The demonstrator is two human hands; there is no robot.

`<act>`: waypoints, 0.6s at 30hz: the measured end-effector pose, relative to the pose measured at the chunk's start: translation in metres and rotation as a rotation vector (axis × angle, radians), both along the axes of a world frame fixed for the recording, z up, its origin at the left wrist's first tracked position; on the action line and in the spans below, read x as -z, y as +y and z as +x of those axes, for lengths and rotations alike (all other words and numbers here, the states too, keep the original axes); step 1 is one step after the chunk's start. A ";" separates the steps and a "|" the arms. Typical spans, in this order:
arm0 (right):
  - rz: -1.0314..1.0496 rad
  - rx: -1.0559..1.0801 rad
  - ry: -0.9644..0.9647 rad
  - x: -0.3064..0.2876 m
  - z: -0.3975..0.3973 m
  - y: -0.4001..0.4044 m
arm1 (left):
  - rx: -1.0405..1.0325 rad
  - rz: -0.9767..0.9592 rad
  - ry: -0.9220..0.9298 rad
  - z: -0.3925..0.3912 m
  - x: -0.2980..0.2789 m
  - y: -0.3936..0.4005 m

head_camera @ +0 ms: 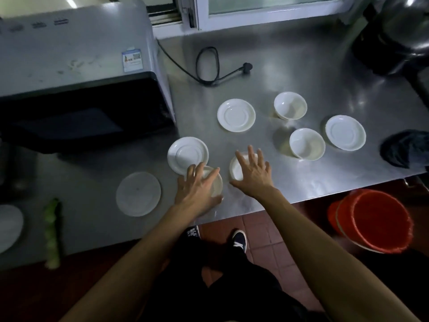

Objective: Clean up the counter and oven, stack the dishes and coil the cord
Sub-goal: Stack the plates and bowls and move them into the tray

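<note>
On the steel counter [313, 73] lie three white saucers [236, 115] [187, 154] [346, 132] and two upright white bowls [290, 105] [307, 144]. My left hand [197, 189] rests with spread fingers over a white bowl [216, 184] near the front edge. My right hand [251, 173] hovers, fingers apart, over another white bowl [235, 169]. A black power cord [209, 66] with its plug lies loose behind the dishes. The oven [76, 73] stands at the left, its dark door facing me.
A round translucent plate [138, 194] lies left of my hands, another plate [9, 226] at the far left edge, a green vegetable [53, 231] between them. A dark cloth [405, 148] sits at the right edge. A red bucket [376, 219] stands on the floor. Black appliance [394, 36] at back right.
</note>
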State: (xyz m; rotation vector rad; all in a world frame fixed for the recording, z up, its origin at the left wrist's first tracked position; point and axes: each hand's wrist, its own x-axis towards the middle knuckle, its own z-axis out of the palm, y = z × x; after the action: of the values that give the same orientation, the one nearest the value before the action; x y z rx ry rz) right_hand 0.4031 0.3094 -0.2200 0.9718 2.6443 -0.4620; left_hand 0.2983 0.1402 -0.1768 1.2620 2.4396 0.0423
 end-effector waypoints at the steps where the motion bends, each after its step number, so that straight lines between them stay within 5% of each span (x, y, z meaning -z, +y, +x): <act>1: 0.000 -0.021 0.014 0.001 0.001 0.003 | -0.030 -0.005 0.010 0.007 0.000 -0.002; 11: -0.026 -0.111 0.059 0.001 0.008 0.001 | -0.398 -0.042 -0.146 0.043 -0.006 -0.042; 18: -0.094 -0.231 0.137 -0.019 -0.027 -0.036 | -0.543 0.046 -0.064 0.032 -0.020 -0.100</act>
State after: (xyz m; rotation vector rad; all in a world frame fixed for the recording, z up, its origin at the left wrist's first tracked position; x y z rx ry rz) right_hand 0.3760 0.2730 -0.2012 0.6169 2.7830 -0.6099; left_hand 0.3300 0.0401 -0.1567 0.5700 2.6594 0.2821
